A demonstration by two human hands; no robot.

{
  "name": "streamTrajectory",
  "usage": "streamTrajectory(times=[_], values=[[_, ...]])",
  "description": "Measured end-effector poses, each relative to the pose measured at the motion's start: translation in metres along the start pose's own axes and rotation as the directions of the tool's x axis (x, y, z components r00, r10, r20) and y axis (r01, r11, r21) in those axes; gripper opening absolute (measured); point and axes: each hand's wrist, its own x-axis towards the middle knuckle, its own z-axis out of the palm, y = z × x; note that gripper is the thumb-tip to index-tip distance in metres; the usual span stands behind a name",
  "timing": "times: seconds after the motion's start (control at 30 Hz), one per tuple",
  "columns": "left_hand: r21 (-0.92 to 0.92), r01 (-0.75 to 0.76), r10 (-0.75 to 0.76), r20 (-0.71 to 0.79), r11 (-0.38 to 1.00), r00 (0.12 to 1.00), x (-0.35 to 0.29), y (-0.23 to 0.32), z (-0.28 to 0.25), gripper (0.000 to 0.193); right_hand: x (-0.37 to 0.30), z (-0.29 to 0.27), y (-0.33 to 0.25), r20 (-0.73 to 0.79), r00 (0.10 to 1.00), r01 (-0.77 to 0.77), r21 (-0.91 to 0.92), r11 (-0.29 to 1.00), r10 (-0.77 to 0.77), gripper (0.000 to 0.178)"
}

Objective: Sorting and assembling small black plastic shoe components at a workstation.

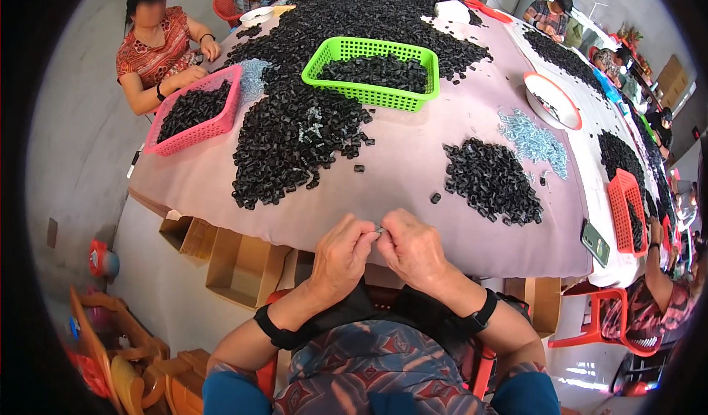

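My left hand (341,259) and my right hand (414,251) meet over the table's near edge, fingertips almost touching. Both are closed in a pinch around a small greyish piece (380,230), mostly hidden by the fingers, its kind unclear. Beyond my right hand lies a heap of small black plastic parts (493,182), with one loose black part (435,198) apart from it. Behind that heap, thin pale-blue pieces (535,142) are spread out; they look like screws. A larger pile of black parts (284,153) lies ahead of my left hand.
A green basket (369,98) and a pink basket (195,141) hold black parts. A white bowl (552,94), a phone (594,242) and a red basket (625,212) stand to the right. Cardboard boxes (243,267) sit below the table edge. Co-workers (158,54) sit around the tables.
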Motion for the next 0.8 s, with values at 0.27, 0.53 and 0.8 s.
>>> streamTrajectory(times=[0.27, 0.53, 0.8], values=[[-0.137, 0.04, -0.029, 0.081, 0.99, 0.996, 0.001, -0.008, 0.007, 0.002, 0.008, -0.005, 0.016, 0.124, 0.99, -0.118, 0.455, 0.882, 0.068, 0.008], [-0.075, -0.052, 0.052, -0.004, 0.996, 0.999, 0.002, -0.007, 0.013, 0.006, 0.004, 0.007, 0.013, 0.454, 0.8, -0.529, 0.842, 0.104, 0.393, 0.011], [0.019, -0.159, 0.158, 0.057, 0.987, 0.986, 0.018, -0.008, 0.014, 0.011, 0.018, -0.014, 0.033, 0.342, 0.938, -0.18, 0.333, 0.926, 0.059, 0.012]])
